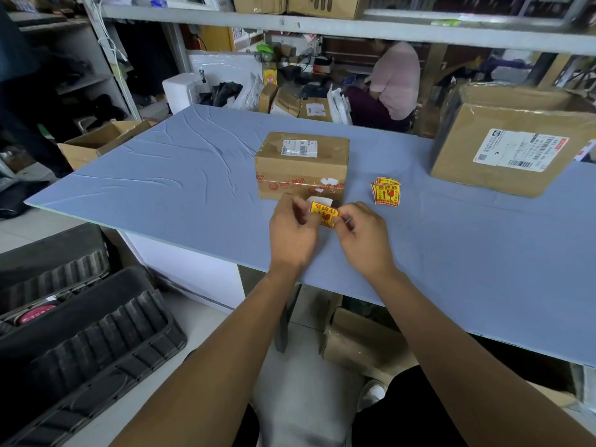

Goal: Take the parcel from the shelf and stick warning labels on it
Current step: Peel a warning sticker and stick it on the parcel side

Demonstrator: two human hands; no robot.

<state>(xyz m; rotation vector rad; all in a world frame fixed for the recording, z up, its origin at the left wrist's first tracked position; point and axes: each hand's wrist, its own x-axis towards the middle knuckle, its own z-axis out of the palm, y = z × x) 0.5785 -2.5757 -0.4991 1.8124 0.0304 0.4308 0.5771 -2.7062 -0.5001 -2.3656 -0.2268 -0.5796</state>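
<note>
Blue cloth, wrinkled, covers the table (180,175), with metal shelving (322,27) and stacked cartons behind it; the parcel (301,164) sits near the middle of the cloth, a white shipping slip on its top and red printed tape across its front. Just in front of it both hands meet over one yellow-and-red label (324,214): the left hand (295,230) pinches its left edge between thumb and fingers, the right hand (364,233) pinches its right edge, other fingers curled; white backing (319,201) shows behind the label. More labels (386,191) lie in a small pile right of the parcel, and a bigger box (512,146) stands far right.
</note>
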